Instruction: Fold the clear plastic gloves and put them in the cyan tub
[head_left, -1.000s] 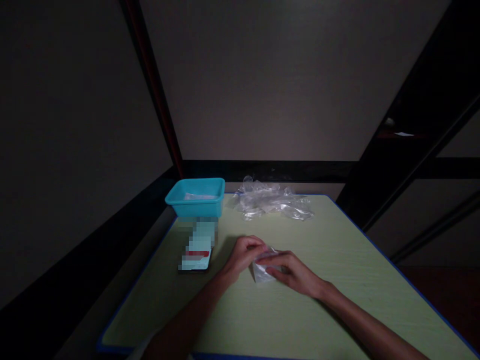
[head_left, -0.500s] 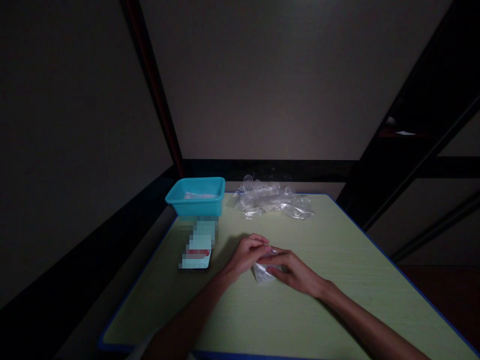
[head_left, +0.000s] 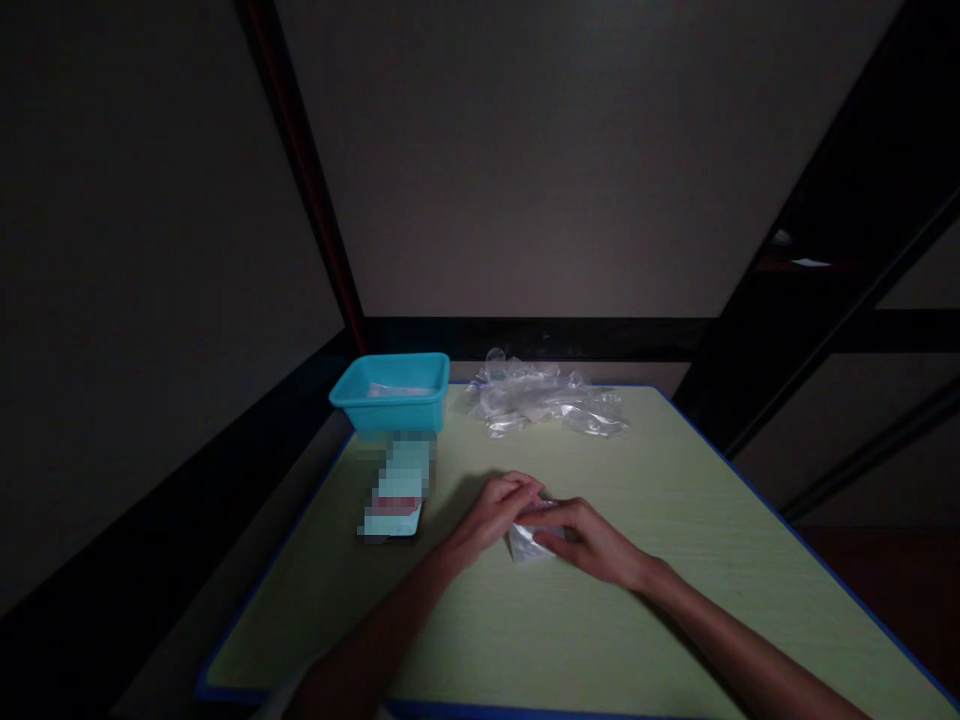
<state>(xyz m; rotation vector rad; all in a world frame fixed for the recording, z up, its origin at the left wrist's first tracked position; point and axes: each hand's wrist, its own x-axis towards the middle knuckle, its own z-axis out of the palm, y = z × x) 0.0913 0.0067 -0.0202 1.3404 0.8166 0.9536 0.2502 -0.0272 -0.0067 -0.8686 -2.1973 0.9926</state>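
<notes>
A small folded clear plastic bag [head_left: 523,546] lies on the pale green table [head_left: 675,540] near its middle. My left hand [head_left: 491,513] has its fingers curled and pressed onto the bag's left top edge. My right hand [head_left: 589,540] pinches the bag from the right, thumb below and fingers above. Both hands meet over the bag and hide most of it.
A teal plastic tub [head_left: 394,391] with something pale inside stands at the table's far left corner. A heap of clear plastic bags [head_left: 544,398] lies along the far edge. A phone [head_left: 393,500] with a lit screen lies left of my hands. Dark frame beams rise at the right.
My hands have stayed over the small bag, and the fingers have shifted slightly as they work its top edge. Nothing else has moved.
</notes>
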